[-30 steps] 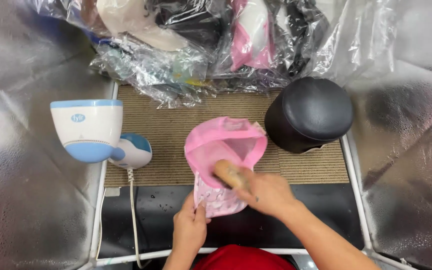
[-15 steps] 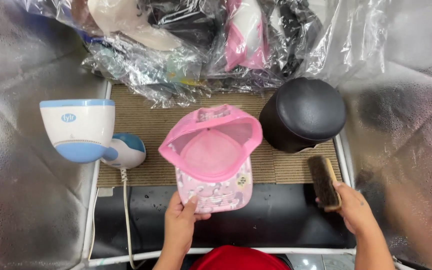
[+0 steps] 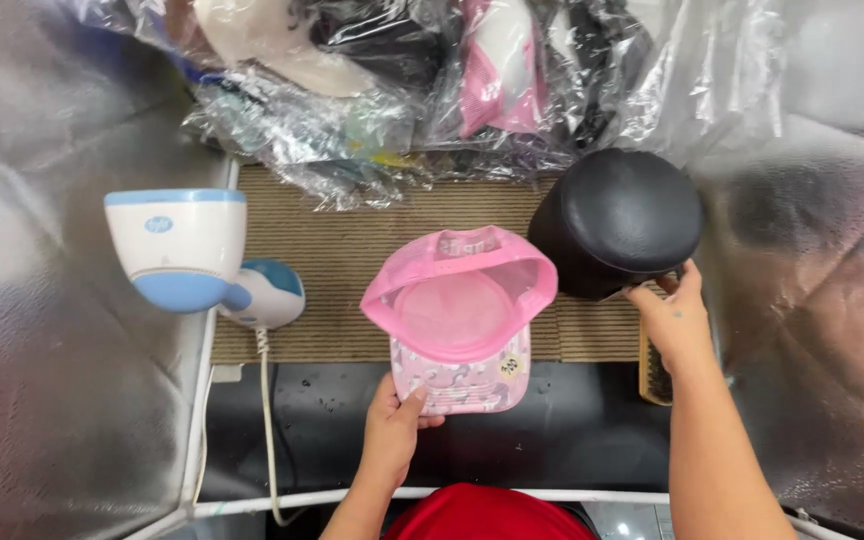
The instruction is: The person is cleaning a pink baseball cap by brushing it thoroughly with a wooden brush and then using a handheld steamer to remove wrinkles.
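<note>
Landmark: pink cap, lying upside down (crown opening up) on the ribbed brown mat, approx. centre of the work area.

Cap orientation: long axis runs near-to-far from the person. The patterned brim points toward the person and overhangs the black strip at the mat's near edge. The back strap sits at the far end.

Left hand: directly on the near side of the cap, at the brim's left corner. Thumb lies over the brim edge, fingers curl beneath it; a light pinch, hand partly closed. This is the hand nearer the cap and the only one in contact w/ it.

Right hand: well to the right of the cap, not touching it. Fingers loosely spread, tips resting against the lower side of the black domed form, which stands right of the cap and slightly beyond it. No object gripped. A wooden brush lies just beneath the palm, on the mat's right edge.

Left of cap: white-and-blue handheld steamer, cord trailing toward the person. Beyond cap: pile of bagged hats in clear plastic.
</note>
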